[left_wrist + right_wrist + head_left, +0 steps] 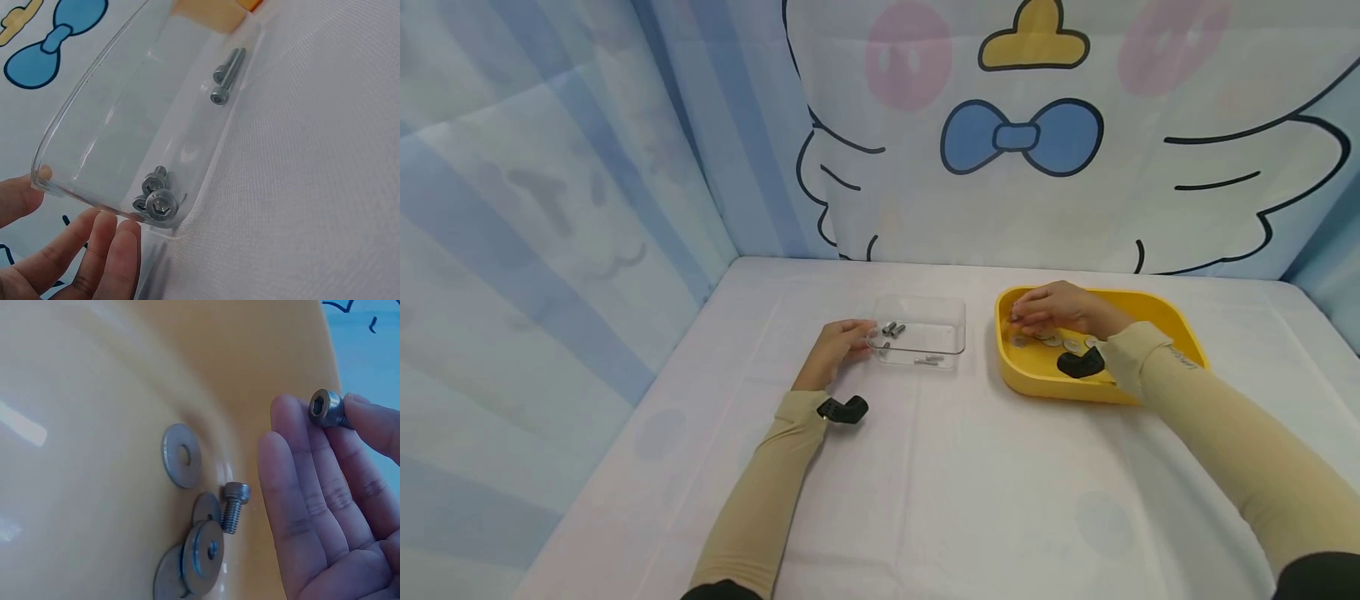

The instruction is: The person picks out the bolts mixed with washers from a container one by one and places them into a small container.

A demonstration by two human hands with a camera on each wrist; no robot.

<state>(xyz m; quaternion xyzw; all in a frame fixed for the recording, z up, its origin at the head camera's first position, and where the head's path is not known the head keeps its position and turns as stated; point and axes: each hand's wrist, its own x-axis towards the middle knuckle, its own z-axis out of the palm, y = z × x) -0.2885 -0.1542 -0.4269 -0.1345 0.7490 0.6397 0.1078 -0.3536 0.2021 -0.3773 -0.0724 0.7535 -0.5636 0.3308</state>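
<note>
My left hand [841,348] holds the left end of a clear plastic box [925,310], thumb at its corner and fingers against the outer wall. Inside the box, several socket head screws [161,205] lie at the near end, and longer screws [228,78] lie along one side. Over the yellow tray [1026,381], my right hand [1060,306] pinches a socket head screw [326,409] between thumb and fingers. Below it in the tray are several flat washers [182,455], some overlapping, and another socket head screw [234,506] beside them.
Both containers stand on a table with a white cloth [925,483], the tray to the right of the box. A printed curtain [1015,217] rises behind the table, and another curtain [550,250] hangs at the left.
</note>
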